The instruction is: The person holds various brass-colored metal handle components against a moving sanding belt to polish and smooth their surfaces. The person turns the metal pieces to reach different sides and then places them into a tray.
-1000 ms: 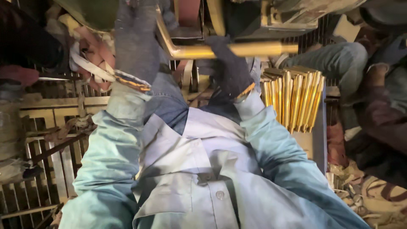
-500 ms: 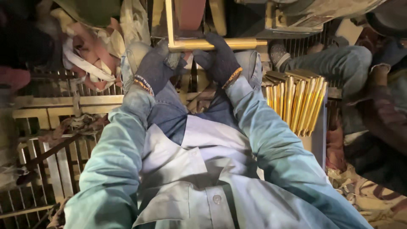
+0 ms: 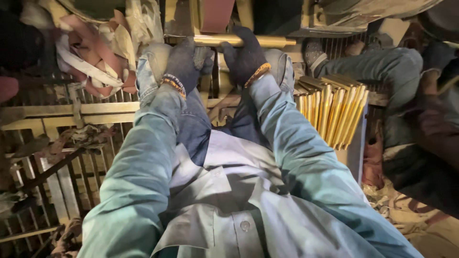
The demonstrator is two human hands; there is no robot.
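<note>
At nine to ten o'clock from my hands I saw a heap of worn sanding belts (image 3: 91, 52), pink and off-white, looped over each other above a metal grating (image 3: 62, 181) that ran down the left side of the view. Just right of that heap, my left hand (image 3: 184, 64), in a dark glove with an orange-striped cuff, was clenched around the left part of a brass rod (image 3: 267, 41). The rod lay level across the twelve o'clock edge of my view, its bare right end sticking out past my other glove. Directly above it, at twelve o'clock, hung a reddish-brown abrasive belt (image 3: 216, 14), running upright; I could not tell whether the rod touched it. My right hand (image 3: 245, 56), gloved the same way, gripped the rod just beside the left one, fingers wrapped over the top. Both pale blue-green sleeves reached up from the bottom of the view over my blue jeans. At three o'clock from my right hand a stack of brass rods (image 3: 334, 110) lay side by side, tilted, near my right forearm. Further right, at two to three o'clock, sat another person's bent leg (image 3: 377, 67) in grey trousers.
</note>
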